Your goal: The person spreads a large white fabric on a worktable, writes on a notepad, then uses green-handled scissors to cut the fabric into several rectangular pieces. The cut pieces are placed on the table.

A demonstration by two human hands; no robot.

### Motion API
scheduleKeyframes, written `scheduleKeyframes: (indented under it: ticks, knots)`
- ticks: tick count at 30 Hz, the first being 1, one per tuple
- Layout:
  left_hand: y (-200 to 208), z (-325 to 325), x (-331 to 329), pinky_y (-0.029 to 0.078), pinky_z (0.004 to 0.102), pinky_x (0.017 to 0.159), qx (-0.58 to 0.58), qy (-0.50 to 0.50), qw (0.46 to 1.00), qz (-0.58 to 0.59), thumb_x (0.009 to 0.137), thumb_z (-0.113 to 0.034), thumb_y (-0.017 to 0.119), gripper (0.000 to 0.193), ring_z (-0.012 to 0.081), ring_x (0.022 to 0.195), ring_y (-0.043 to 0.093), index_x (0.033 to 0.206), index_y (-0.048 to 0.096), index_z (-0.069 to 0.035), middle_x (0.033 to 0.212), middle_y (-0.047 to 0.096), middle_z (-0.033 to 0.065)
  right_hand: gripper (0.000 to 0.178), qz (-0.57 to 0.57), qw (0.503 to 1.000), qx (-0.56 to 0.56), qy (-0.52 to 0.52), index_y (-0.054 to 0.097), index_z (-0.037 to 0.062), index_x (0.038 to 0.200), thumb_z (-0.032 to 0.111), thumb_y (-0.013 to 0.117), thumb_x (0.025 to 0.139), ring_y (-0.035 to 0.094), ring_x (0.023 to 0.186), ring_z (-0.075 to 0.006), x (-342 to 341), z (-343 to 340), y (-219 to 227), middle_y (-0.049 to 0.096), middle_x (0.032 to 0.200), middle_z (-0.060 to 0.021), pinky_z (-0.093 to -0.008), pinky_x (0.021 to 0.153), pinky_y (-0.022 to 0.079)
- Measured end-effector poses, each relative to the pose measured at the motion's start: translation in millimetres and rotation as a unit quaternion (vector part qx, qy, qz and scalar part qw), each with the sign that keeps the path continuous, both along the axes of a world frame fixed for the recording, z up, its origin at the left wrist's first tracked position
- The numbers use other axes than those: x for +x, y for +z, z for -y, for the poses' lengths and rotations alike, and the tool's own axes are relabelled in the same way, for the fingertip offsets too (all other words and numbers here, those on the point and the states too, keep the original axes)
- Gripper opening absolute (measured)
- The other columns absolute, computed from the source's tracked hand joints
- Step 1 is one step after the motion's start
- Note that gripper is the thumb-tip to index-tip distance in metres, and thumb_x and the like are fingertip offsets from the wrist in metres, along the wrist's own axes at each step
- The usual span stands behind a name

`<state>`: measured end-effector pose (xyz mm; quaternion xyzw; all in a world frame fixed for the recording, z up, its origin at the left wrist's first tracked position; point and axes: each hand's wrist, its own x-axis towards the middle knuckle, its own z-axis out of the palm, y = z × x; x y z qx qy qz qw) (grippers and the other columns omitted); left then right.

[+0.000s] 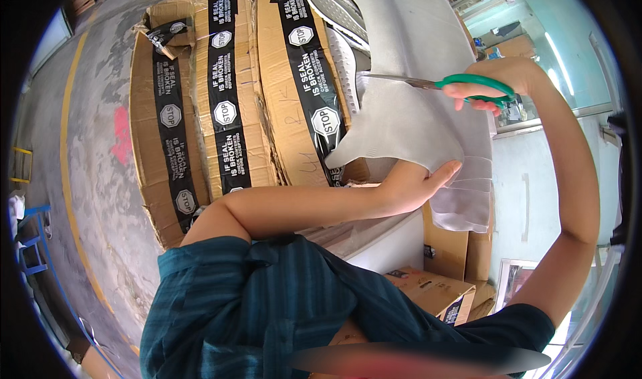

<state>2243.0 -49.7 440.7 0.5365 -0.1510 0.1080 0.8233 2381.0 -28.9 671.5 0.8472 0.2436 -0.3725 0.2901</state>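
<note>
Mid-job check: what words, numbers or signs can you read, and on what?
I can't copy wording, but printing stands here:
Black tape on cardboard boxes: legible white lettering, octagonal signs.
Third box from left: faint handwriting.
Small lower box: print too small to read.
Green-handled scissors: none visible.

Most fingers of the left hand (420,185) are hidden beneath the grey sheet (408,121), and those of the right hand (508,68) are partly covered by the green-handled scissors (443,83). Beyond the fingers, the sheet is cut off by the upper edge; below the left fingers, a reddish patch (421,361) is blurred.
</note>
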Motion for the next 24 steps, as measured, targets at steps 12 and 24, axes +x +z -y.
scheduleKeyframes:
  ticks: [12,24]
  knots:
    - [-9,12,-9,0.045,0.0326,0.064,0.112,0.011,0.993,-0.038,0.105,-0.039,0.050,0.039,0.0153,0.068,0.054,0.091,0.063,-0.004,0.074,0.060,0.0044,0.083,-0.052,0.995,0.078,-0.029,0.070,-0.0037,0.096,0.077,0.053,0.084,0.048,0.048,-0.0133,3,12,-19,0.046,0.057,-0.0010,-0.0302,0.046,0.041]
    - [-18,19,-32,0.041,0.0290,0.062,0.030,0.068,0.996,0.049,0.105,-0.030,0.053,0.028,0.0112,0.067,0.049,0.091,0.058,-0.006,0.075,0.055,0.0000,0.076,-0.154,0.966,0.208,-0.001,0.067,-0.0020,0.103,0.071,0.053,0.090,0.046,0.048,-0.0116,7,31,-68,0.043,0.055,0.0005,-0.0312,0.047,0.040]
